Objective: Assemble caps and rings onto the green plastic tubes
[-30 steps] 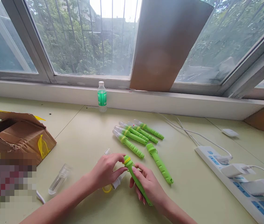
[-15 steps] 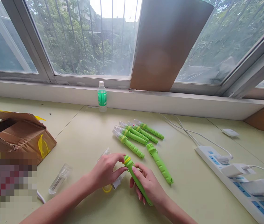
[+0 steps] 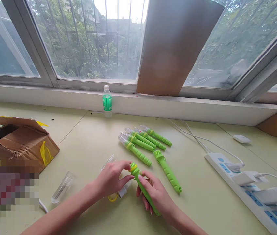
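My right hand [image 3: 154, 192] is wrapped around a green flashlight-shaped handle [image 3: 142, 187], tilted with its threaded end up and to the left. At that end sits a yellow ring [image 3: 133, 167], with the thumb and fingers of my left hand [image 3: 111, 178] closed about it. Partly hidden under my left hand lie a white cylindrical piece [image 3: 122, 192], another yellow ring [image 3: 112, 197] and a clear tube [image 3: 110, 160]. Right of my hands rests a second green handle [image 3: 169, 173] without a clear cover. Beyond, several green handles with clear covers [image 3: 138, 153] lie side by side.
A clear cover [image 3: 63, 187] lies left of my forearm. An open cardboard box [image 3: 31, 143] stands at far left. Toward the window is a bottle with a green label [image 3: 107, 102]. A power strip [image 3: 246, 192] with plugs and white cables [image 3: 197, 138] runs along the right.
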`<action>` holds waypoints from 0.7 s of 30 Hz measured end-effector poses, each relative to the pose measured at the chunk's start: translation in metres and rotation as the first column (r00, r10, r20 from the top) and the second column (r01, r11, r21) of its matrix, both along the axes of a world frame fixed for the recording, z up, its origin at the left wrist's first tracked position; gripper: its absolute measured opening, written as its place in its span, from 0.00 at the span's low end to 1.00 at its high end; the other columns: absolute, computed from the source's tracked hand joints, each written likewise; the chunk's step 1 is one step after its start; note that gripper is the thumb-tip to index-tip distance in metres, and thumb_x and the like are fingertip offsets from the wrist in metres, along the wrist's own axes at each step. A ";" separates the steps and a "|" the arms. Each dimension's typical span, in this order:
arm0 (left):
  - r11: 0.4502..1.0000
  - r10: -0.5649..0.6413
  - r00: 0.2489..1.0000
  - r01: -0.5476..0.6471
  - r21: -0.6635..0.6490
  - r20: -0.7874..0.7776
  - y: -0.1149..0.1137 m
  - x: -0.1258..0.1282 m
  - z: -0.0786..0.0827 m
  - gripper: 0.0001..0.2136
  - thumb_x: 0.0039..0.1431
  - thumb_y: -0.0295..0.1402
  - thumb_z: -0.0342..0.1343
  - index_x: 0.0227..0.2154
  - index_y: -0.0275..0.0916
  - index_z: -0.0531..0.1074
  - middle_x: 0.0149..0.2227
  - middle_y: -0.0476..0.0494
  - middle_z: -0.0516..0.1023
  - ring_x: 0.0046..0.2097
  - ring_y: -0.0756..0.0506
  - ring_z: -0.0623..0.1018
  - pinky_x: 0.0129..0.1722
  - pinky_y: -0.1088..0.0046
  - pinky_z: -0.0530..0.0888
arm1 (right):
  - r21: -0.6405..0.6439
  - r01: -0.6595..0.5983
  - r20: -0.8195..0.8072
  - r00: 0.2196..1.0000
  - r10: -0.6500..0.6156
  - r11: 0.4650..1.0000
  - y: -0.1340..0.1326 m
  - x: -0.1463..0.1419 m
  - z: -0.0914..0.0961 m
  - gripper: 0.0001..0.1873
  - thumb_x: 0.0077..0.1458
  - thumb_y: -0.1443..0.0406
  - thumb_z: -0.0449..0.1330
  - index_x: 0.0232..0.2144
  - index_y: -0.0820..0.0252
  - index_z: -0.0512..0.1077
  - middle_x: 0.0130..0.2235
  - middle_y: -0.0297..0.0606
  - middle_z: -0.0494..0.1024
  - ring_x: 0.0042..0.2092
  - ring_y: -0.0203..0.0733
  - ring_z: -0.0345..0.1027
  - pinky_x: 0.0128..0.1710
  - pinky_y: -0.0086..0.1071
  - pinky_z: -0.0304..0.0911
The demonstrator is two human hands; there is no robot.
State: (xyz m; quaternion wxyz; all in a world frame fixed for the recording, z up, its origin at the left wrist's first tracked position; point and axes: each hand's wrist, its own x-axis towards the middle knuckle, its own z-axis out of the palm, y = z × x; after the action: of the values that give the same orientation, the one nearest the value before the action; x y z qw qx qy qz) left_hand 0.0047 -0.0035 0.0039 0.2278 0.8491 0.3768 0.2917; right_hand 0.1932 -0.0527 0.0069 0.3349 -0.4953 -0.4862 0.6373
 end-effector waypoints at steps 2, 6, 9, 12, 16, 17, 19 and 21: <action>1.000 0.003 1.000 -0.003 -0.008 0.000 0.000 0.000 0.000 0.10 0.57 0.32 0.58 0.42 0.42 0.69 0.39 0.48 0.79 0.39 0.45 0.79 0.40 0.69 0.75 | 0.010 0.005 -0.004 1.000 -0.005 1.000 0.000 0.000 -0.003 0.19 0.60 0.50 0.50 0.38 0.60 0.63 0.24 0.30 0.73 0.13 0.26 0.57 0.07 0.18 0.50; 1.000 0.004 1.000 -0.004 -0.014 -0.004 0.000 0.000 0.000 0.10 0.57 0.32 0.58 0.42 0.42 0.68 0.39 0.48 0.79 0.39 0.45 0.79 0.40 0.69 0.75 | 0.010 0.001 -0.010 1.000 -0.001 1.000 0.000 0.000 -0.003 0.19 0.60 0.50 0.50 0.39 0.60 0.63 0.25 0.30 0.73 0.13 0.26 0.57 0.08 0.18 0.50; 1.000 0.005 1.000 -0.006 -0.015 -0.010 0.000 0.000 -0.001 0.10 0.57 0.32 0.58 0.42 0.42 0.68 0.39 0.48 0.79 0.39 0.45 0.79 0.40 0.69 0.75 | 0.001 -0.004 -0.002 1.000 0.004 1.000 0.000 0.000 0.000 0.19 0.60 0.50 0.50 0.38 0.60 0.63 0.25 0.30 0.73 0.13 0.26 0.57 0.08 0.18 0.51; 1.000 0.007 1.000 -0.007 -0.018 -0.018 0.000 0.000 -0.001 0.11 0.57 0.32 0.58 0.43 0.42 0.68 0.39 0.48 0.79 0.39 0.45 0.79 0.39 0.69 0.75 | 0.000 -0.004 0.000 1.000 0.004 1.000 0.000 0.000 0.001 0.19 0.60 0.50 0.50 0.38 0.60 0.63 0.25 0.31 0.73 0.14 0.26 0.58 0.08 0.18 0.51; 1.000 0.012 1.000 -0.013 -0.021 -0.027 0.000 0.000 0.000 0.11 0.57 0.32 0.58 0.42 0.42 0.69 0.38 0.48 0.79 0.38 0.46 0.79 0.39 0.69 0.75 | -0.004 -0.006 -0.004 1.000 0.006 1.000 0.000 0.001 -0.001 0.19 0.60 0.49 0.51 0.39 0.60 0.63 0.25 0.30 0.73 0.14 0.26 0.58 0.08 0.18 0.50; 1.000 0.013 0.999 -0.014 -0.021 -0.029 0.000 0.000 0.000 0.10 0.57 0.32 0.58 0.42 0.42 0.69 0.38 0.48 0.79 0.38 0.46 0.79 0.39 0.69 0.75 | -0.003 -0.003 -0.003 1.000 0.003 1.000 -0.001 0.001 -0.002 0.19 0.60 0.49 0.51 0.39 0.60 0.63 0.25 0.30 0.73 0.13 0.26 0.58 0.08 0.18 0.50; 1.000 0.015 0.999 -0.015 -0.018 -0.031 0.000 0.000 -0.001 0.11 0.57 0.32 0.58 0.43 0.41 0.68 0.38 0.48 0.79 0.38 0.46 0.79 0.38 0.69 0.75 | 0.001 0.002 -0.001 1.000 -0.002 1.000 -0.001 0.000 -0.002 0.19 0.60 0.49 0.51 0.39 0.60 0.63 0.25 0.30 0.73 0.13 0.26 0.58 0.08 0.18 0.50; 1.000 0.017 0.999 -0.018 -0.013 -0.031 0.000 0.001 -0.001 0.11 0.57 0.33 0.58 0.43 0.42 0.68 0.38 0.48 0.79 0.38 0.46 0.78 0.38 0.70 0.75 | 0.003 0.002 -0.001 1.000 -0.002 1.000 -0.001 0.000 0.000 0.19 0.60 0.50 0.51 0.39 0.60 0.63 0.25 0.31 0.73 0.14 0.26 0.58 0.08 0.18 0.50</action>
State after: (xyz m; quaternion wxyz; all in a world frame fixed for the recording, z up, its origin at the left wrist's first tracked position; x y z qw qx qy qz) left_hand 0.0053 -0.0037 0.0030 0.2249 0.8488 0.3895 0.2781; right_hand 0.1932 -0.0534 0.0064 0.3365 -0.4950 -0.4864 0.6365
